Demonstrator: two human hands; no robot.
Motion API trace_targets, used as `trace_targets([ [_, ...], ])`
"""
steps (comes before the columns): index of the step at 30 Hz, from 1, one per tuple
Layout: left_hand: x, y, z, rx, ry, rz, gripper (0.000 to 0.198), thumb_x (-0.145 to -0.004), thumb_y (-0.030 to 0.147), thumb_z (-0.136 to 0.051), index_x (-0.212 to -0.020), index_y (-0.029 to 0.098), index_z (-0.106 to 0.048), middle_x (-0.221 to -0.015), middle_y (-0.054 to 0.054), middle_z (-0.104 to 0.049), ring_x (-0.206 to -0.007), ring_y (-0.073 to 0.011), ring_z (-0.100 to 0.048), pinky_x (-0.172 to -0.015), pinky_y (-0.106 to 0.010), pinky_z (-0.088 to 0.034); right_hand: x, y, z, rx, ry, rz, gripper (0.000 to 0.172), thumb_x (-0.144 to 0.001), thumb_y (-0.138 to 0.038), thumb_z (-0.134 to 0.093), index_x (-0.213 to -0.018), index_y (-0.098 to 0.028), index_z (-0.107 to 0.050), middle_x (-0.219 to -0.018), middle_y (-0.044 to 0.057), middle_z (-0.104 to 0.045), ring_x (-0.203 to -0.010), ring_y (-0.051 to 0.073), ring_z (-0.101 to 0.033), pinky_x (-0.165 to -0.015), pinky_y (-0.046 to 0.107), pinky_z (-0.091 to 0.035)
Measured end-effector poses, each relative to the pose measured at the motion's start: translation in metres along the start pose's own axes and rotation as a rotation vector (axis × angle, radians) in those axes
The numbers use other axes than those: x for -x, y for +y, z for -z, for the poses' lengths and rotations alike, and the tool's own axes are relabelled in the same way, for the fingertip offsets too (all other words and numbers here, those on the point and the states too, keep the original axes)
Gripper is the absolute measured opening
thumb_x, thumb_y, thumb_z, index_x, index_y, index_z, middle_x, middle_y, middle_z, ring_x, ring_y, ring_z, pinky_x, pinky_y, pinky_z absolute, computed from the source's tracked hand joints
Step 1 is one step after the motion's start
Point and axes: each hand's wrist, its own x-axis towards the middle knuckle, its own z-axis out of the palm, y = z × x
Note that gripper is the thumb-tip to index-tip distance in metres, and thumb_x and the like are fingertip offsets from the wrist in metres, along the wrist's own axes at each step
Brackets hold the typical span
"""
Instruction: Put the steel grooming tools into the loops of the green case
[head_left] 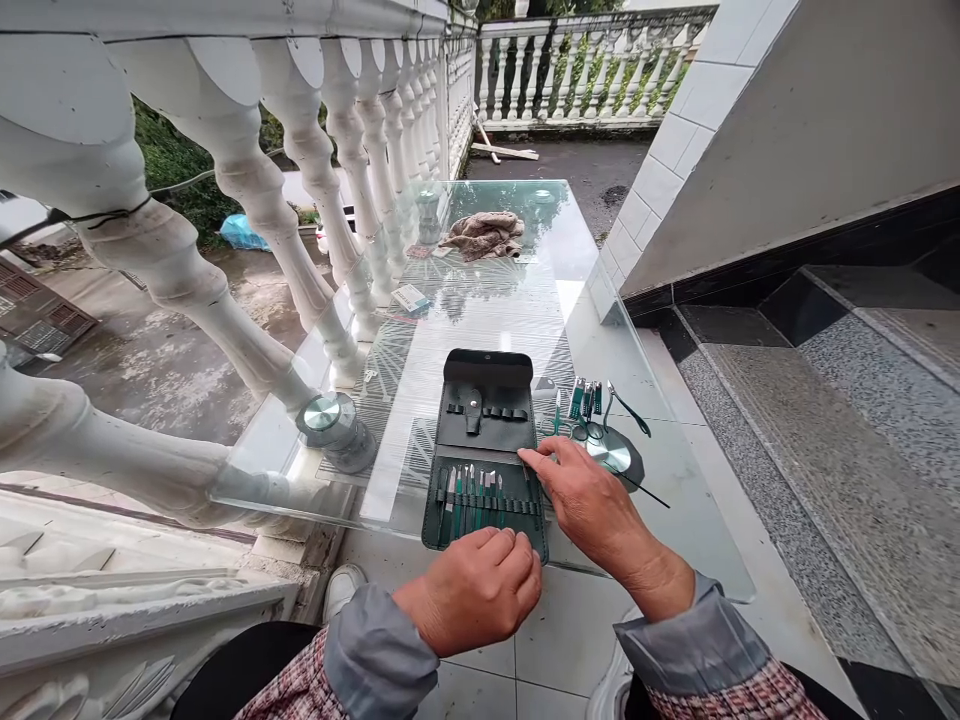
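Hands at an open case of slim tools

On a glass table [690, 520], a dark green case [495, 437] lies open, its flap at 12 o'clock. Its lower panel carries a row of slim tools [470, 490] in loops, tips toward 12 o'clock; its upper panel bears more loops and a small snapped holder [473, 410]. Taking the case as the dial's centre, nail clippers [577, 398] and nippers [630, 411] lie at 2 o'clock, and a crumpled cloth [486, 236] farther off at 12.

The right hand [589, 505] comes in from 4 o'clock, thumb and forefinger nearly together at the case's right edge; whether they pinch anything, I cannot tell. The left hand [480, 588], at 6 o'clock, curls its fingers closely over the lower edge; what it may hold is hidden.
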Motion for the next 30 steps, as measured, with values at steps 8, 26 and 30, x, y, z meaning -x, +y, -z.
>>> trace_targets([
  [8,0.000,0.000,0.000,-0.008,0.026,0.005,0.014,-0.087,0.012,-0.047,-0.097,0.008,-0.057,-0.092,-0.010,-0.063,-0.082,-0.0162,-0.060,-0.071,-0.030,-0.051,0.000,-0.002,0.002,-0.048,-0.040,-0.035,0.033,-0.083,-0.006,-0.038,-0.099,-0.021,-0.061,-0.104,0.007,-0.057,-0.088,0.017,-0.053,-0.063,0.025,-0.040],
  [26,-0.002,-0.001,0.011,-0.065,-0.084,-0.031,0.030,-0.090,0.012,-0.043,-0.117,0.008,-0.055,-0.119,-0.016,-0.058,-0.087,-0.0177,-0.058,-0.073,-0.032,-0.048,0.016,0.055,0.034,-0.164,0.374,-0.474,0.023,-0.083,-0.027,-0.046,-0.100,-0.019,-0.059,-0.090,0.005,-0.062,-0.081,0.019,-0.057,-0.070,0.032,-0.044],
  [30,-0.003,-0.001,0.009,-0.055,-0.050,-0.035,0.028,-0.089,0.012,-0.043,-0.112,0.009,-0.058,-0.115,-0.015,-0.061,-0.085,-0.0184,-0.058,-0.070,-0.032,-0.048,0.030,0.061,0.030,-0.062,0.116,-0.514,0.018,-0.081,-0.026,-0.048,-0.095,-0.021,-0.059,-0.090,0.003,-0.062,-0.075,0.018,-0.057,-0.062,0.029,-0.040],
])
